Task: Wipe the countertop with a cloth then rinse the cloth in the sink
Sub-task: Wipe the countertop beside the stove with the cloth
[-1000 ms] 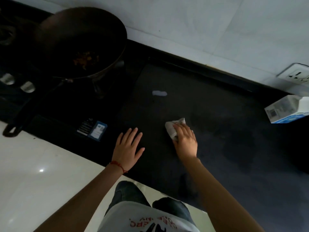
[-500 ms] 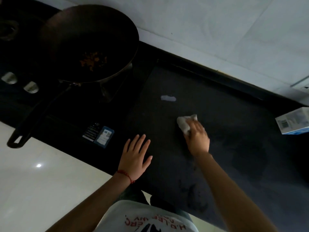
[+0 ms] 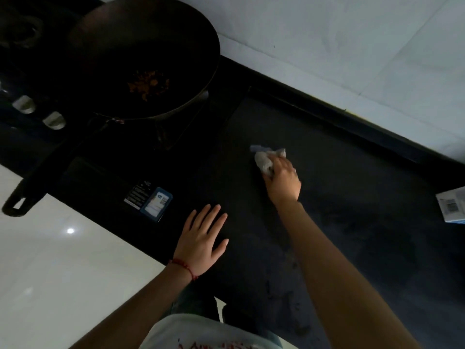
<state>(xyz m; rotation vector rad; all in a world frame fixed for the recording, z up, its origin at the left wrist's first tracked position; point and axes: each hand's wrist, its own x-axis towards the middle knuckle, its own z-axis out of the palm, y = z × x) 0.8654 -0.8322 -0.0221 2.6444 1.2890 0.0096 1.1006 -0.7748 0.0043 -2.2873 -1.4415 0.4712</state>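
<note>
The black countertop [image 3: 352, 210] runs diagonally across the view. My right hand [image 3: 283, 181] presses a crumpled white cloth [image 3: 264, 161] onto it, fingers closed over the cloth. The cloth's far edge touches a small pale scrap [image 3: 259, 148] lying on the counter. My left hand [image 3: 203, 239] rests flat on the counter near its front edge, fingers spread, holding nothing; a red bracelet circles its wrist. No sink is in view.
A dark wok [image 3: 141, 59] with food bits sits on the stove at the upper left, its long handle [image 3: 30, 187] jutting over the counter's front edge. Two stove knobs [image 3: 37, 112] sit left. A sticker label [image 3: 151, 201] lies by my left hand. A white-blue carton [image 3: 453, 207] stands at the right edge.
My right hand has pushed the cloth away from me across the counter until it reached the pale scrap. My left hand has stayed flat in place.
</note>
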